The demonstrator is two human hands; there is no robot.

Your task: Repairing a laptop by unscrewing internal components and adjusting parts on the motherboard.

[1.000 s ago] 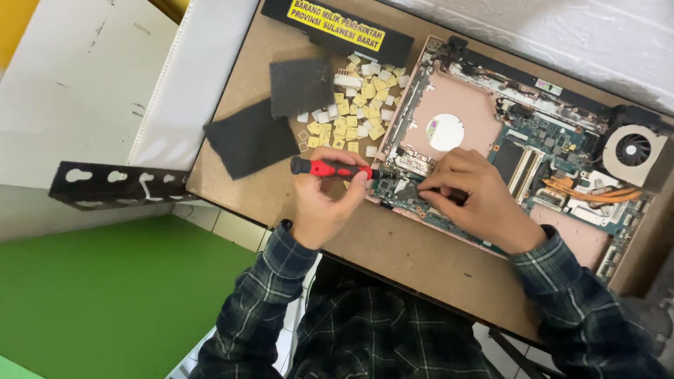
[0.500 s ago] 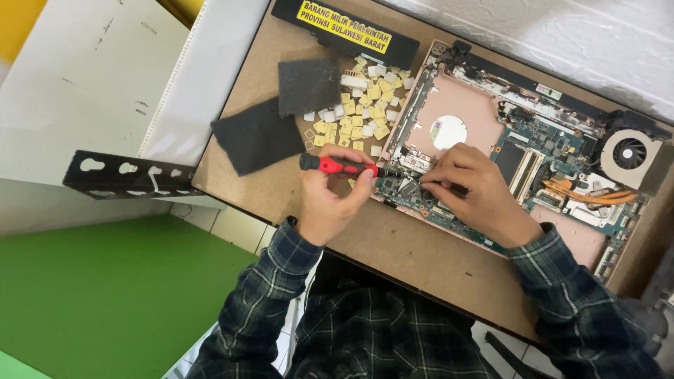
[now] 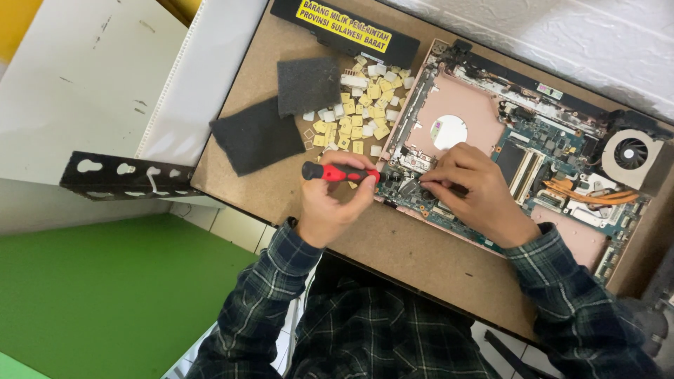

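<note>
Screwdriver [image 3: 342,173], red and black, sits clenched in your left hand [image 3: 330,203], tip at the opened laptop's board [image 3: 533,151]; your right hand [image 3: 477,193] pinches something tiny beside it.

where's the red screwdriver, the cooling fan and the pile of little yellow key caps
red screwdriver [image 3: 335,172], head view, on its red handle in the left hand
cooling fan [image 3: 632,152], head view, on the round hub and blades
pile of little yellow key caps [image 3: 365,109], head view, middle of the heap
</note>
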